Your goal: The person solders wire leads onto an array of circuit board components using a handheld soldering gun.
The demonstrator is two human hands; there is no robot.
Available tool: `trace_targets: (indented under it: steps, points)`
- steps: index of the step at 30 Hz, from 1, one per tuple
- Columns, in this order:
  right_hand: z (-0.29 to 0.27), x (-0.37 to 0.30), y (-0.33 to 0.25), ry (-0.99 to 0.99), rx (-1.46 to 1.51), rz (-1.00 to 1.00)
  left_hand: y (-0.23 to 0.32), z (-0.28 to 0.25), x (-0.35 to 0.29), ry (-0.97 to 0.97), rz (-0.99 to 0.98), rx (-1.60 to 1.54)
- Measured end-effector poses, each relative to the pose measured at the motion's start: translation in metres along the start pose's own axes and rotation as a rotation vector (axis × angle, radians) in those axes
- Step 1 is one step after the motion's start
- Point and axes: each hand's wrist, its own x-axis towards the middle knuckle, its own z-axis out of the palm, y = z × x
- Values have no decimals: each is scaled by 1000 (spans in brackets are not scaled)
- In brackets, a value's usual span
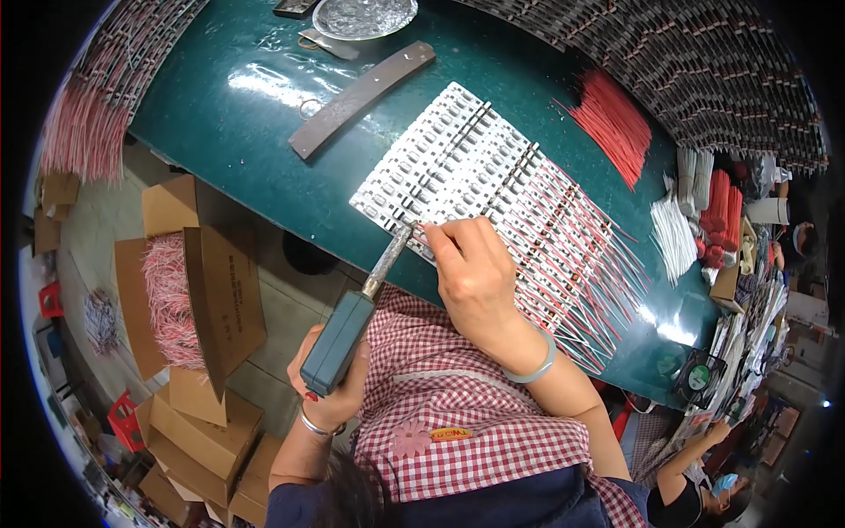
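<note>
My left hand (333, 387) is wrapped round the green handle of a soldering gun (341, 339). Its metal tip points up and to the right, meeting the near-left edge of a white circuit board panel (440, 145). Close beside that tip, the fingertips of my right hand (475, 271) are pinched together over the panel. What they pinch is too small to make out. Rows of small parts cover the panel. Red and white wires (581, 264) are attached along its right part and trail off to the right.
Beyond the panel lie a dark flat bar (361, 99) and a metal bowl (364, 18). Red wires (613, 128) and white wires (673, 236) lie at the right. Stacked wired boards (704, 66) line the back. An open carton (246, 304) stands left; a co-worker (695, 484) sits lower right.
</note>
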Motion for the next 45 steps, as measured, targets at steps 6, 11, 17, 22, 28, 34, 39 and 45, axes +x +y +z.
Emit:
trace_targets:
  steps: [6,11,17,22,28,34,39,45]
  points:
    - [1,0,0,-7,-17,-1,0,0,0,-15,34,27]
    - [0,1,-1,-8,-23,-1,-10,1,-11,63,7,-8]
    - [0,1,-1,-19,-32,6,-10,1,-9,55,7,-9]
    - [-5,4,2,38,10,30,-7,1,-3,46,68,23]
    - [1,2,9,25,11,26,-5,7,1,25,28,-15]
    - [2,3,9,20,-11,40,-1,8,9,-3,19,-33]
    - [2,4,8,-3,-24,38,1,10,11,20,27,-46]
    - [2,3,8,-8,-27,36,0,6,8,-26,29,-15]
